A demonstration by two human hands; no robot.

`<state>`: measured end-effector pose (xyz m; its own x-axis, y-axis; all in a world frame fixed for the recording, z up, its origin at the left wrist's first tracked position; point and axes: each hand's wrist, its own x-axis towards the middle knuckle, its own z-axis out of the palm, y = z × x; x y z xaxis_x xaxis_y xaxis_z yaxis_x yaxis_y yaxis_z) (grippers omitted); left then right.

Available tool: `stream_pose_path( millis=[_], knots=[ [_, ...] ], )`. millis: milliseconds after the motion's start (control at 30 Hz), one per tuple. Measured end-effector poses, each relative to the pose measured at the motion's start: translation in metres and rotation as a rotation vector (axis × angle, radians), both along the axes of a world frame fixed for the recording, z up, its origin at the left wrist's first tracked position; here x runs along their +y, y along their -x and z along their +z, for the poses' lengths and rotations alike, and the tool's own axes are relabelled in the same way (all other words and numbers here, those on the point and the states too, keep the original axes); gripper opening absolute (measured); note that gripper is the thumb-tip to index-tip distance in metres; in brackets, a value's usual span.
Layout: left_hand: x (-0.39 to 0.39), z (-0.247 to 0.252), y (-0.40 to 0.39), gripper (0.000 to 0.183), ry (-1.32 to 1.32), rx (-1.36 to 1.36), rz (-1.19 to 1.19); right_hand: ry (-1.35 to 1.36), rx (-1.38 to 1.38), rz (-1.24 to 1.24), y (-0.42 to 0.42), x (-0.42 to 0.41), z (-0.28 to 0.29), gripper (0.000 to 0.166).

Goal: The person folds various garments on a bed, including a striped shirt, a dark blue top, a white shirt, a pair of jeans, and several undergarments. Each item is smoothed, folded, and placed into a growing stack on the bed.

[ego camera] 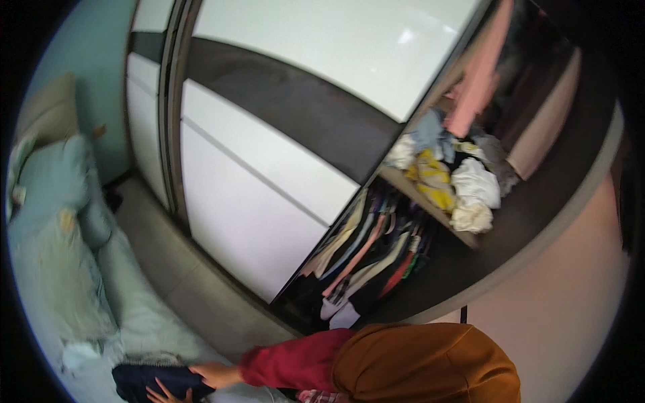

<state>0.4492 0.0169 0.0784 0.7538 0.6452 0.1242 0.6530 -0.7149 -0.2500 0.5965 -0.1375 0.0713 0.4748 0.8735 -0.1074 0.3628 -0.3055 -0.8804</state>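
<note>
A dark navy folded cloth item, likely a garment (136, 381), lies on the bed at the bottom left. My right hand (216, 375), at the end of a red sleeve, pinches its right-hand edge. Below it, my left hand (169, 394) rests on the dark cloth with its fingers spread, partly cut off by the picture's lower rim. Brown cloth (428, 360) worn on my body covers the upper part of the red-sleeved arm. Beneath that arm shows a bit of red and white checked fabric (320, 396).
The bed with pale green-blue bedding (136, 312) and pillows (55, 171) runs along the left. A wardrobe with white and grey sliding doors (252, 201) stands beyond a floor strip. Its open part holds hanging clothes (363, 252) and a shelf of piled clothes (433, 186).
</note>
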Motion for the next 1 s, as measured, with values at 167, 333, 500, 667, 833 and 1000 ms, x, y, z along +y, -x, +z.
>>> stream_pose_path(
  millis=[167, 333, 500, 667, 833, 1000],
  knots=[
    [0.011, -0.024, -0.018, 0.116, -0.72, 1.166, 0.368, 0.042, 0.139, 0.217, -0.002, -0.141, -0.013, 0.032],
    [0.051, 0.051, -0.073, 0.07, 0.176, 0.065, -0.43, 0.174, 0.105, 0.084, -0.045, -0.259, 0.106, 0.033],
    [-0.116, 0.216, -0.219, 0.03, 0.673, -0.093, -1.103, 0.268, 0.123, 0.002, -0.035, -0.351, 0.168, 0.036],
    [-0.354, 0.468, -0.286, 0.029, 1.033, -0.189, -1.616, 0.147, -0.044, -0.049, -0.04, -0.385, 0.184, 0.038],
    [-0.476, 0.554, -0.345, 0.022, 0.831, -0.547, -2.136, -0.046, -0.181, -0.236, -0.052, -0.406, 0.239, 0.036],
    [-0.535, 0.59, -0.427, 0.082, 0.161, -0.503, -1.885, -0.088, -0.198, -0.387, -0.051, -0.423, 0.289, 0.033]
  ],
)
